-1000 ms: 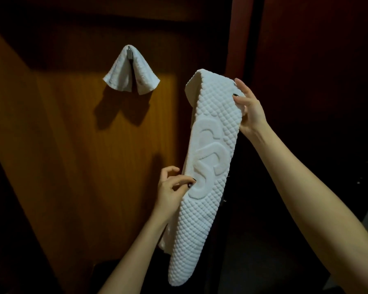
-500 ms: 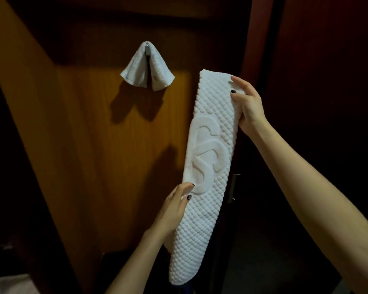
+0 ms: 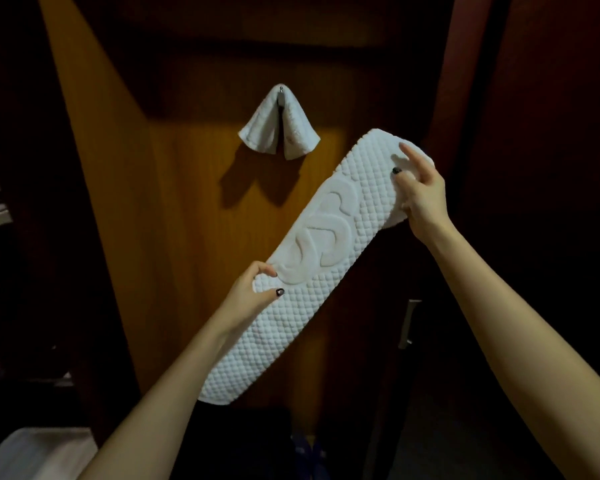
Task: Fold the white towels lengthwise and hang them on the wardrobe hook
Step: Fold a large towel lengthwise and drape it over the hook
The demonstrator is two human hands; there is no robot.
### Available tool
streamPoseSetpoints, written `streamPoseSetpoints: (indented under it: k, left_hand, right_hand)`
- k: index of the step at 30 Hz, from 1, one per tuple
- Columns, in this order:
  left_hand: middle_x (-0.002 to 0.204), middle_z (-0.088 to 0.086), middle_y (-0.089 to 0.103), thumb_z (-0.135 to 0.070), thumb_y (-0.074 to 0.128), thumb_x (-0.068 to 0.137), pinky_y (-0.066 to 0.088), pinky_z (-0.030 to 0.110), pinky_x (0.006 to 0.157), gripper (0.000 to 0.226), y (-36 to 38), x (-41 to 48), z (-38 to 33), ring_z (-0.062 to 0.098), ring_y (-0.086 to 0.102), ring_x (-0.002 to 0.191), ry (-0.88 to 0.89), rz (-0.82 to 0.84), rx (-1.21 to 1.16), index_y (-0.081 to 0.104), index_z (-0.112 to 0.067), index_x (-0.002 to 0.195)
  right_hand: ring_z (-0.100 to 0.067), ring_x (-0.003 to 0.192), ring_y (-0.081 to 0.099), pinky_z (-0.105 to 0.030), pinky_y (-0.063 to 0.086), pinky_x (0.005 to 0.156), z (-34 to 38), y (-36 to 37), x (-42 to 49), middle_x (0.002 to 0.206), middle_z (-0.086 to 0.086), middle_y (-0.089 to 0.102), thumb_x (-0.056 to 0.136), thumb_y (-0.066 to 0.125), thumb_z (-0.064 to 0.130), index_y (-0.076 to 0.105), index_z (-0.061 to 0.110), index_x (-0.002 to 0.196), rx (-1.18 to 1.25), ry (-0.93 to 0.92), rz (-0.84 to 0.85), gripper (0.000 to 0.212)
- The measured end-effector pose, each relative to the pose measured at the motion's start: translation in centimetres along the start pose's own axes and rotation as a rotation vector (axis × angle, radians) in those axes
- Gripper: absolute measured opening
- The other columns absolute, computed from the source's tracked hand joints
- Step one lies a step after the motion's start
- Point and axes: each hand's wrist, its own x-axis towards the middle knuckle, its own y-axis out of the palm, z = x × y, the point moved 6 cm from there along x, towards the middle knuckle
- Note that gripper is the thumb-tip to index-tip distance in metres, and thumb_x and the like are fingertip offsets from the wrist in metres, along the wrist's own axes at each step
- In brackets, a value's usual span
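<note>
Before the wooden wardrobe panel, a person's right hand grips the upper end of a folded white towel while the left hand pinches its edge midway. The strip, near vertical half a second ago, now slants diagonally below a smaller towel draped on the hook.

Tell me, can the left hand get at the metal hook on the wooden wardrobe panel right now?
Probably yes: open space lies between the left hand and the metal hook. But it grips the long quilted white towel, and a small white towel already drapes over the hook.
</note>
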Motion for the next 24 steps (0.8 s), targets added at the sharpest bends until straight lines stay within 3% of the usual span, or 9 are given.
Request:
streamPoseSetpoints:
  k: [4, 8, 14, 18, 21, 24]
  left_hand:
    - [0.135, -0.009, 0.046, -0.019, 0.072, 0.083, 0.034, 0.022, 0.091, 0.027, -4.6, 3.0, -3.6, 0.007, 0.037, 0.124, 0.050, 0.020, 0.133, 0.055, -0.036, 0.094]
    - [0.122, -0.011, 0.053, -0.019, 0.075, 0.080, 0.033, 0.033, 0.099, 0.030, -8.9, 6.1, -7.7, 0.010, 0.043, 0.121, 0.149, 0.020, 0.338, 0.055, -0.033, 0.098]
    - [0.110, -0.020, 0.054, -0.020, 0.075, 0.080, 0.038, 0.032, 0.099, 0.032, -13.2, 10.4, -13.4, 0.009, 0.050, 0.112, 0.283, 0.006, 0.498, 0.054, -0.038, 0.095]
    - [0.104, -0.010, 0.058, -0.026, 0.075, 0.081, 0.042, 0.033, 0.089, 0.019, -15.9, 13.6, -16.8, 0.011, 0.052, 0.104, 0.341, -0.111, 0.451, 0.058, -0.029, 0.089]
    - [0.105, -0.002, 0.056, -0.024, 0.075, 0.080, 0.045, 0.026, 0.073, 0.017, -17.2, 16.4, -18.3, 0.012, 0.054, 0.097, 0.330, -0.166, 0.242, 0.059, -0.024, 0.085]
    - [0.103, 0.000, 0.056, -0.019, 0.076, 0.080, 0.047, 0.013, 0.062, 0.016, -18.3, 19.5, -19.6, 0.009, 0.057, 0.090, 0.345, -0.159, 0.186, 0.060, -0.019, 0.084]
  right_hand:
    - [-0.012, 0.115, 0.051, -0.036, 0.060, 0.079, 0.4, 0.8, 0.9, 0.135, 0.011, 0.039, 0.084, 0.068, 0.007, 0.049, 0.048, 0.130, 0.093, -0.028, 0.039, 0.065]
    - [-0.009, 0.117, 0.048, -0.030, 0.060, 0.070, 0.7, 1.3, 2.5, 0.132, 0.017, 0.038, 0.083, 0.070, 0.004, 0.044, 0.035, 0.140, 0.117, -0.075, 0.060, 0.070]
    - [-0.008, 0.114, 0.053, -0.024, 0.058, 0.073, 1.6, 2.5, 5.4, 0.126, 0.021, 0.036, 0.087, 0.069, 0.011, 0.039, 0.029, 0.144, 0.077, -0.162, 0.033, 0.067]
    - [0.008, 0.100, 0.061, -0.025, 0.058, 0.073, 2.0, 3.9, 7.8, 0.124, 0.019, 0.042, 0.088, 0.066, 0.006, 0.038, 0.024, 0.145, 0.152, -0.182, 0.020, 0.065]
    - [-0.004, 0.112, 0.055, -0.026, 0.059, 0.077, 2.6, 5.1, 10.3, 0.134, 0.011, 0.041, 0.089, 0.065, 0.004, 0.037, 0.020, 0.148, 0.197, -0.205, -0.012, 0.067]
    - [-0.011, 0.114, 0.055, -0.028, 0.059, 0.081, 2.9, 6.3, 13.0, 0.140, 0.002, 0.039, 0.089, 0.066, 0.005, 0.037, 0.016, 0.147, 0.195, -0.217, -0.021, 0.066]
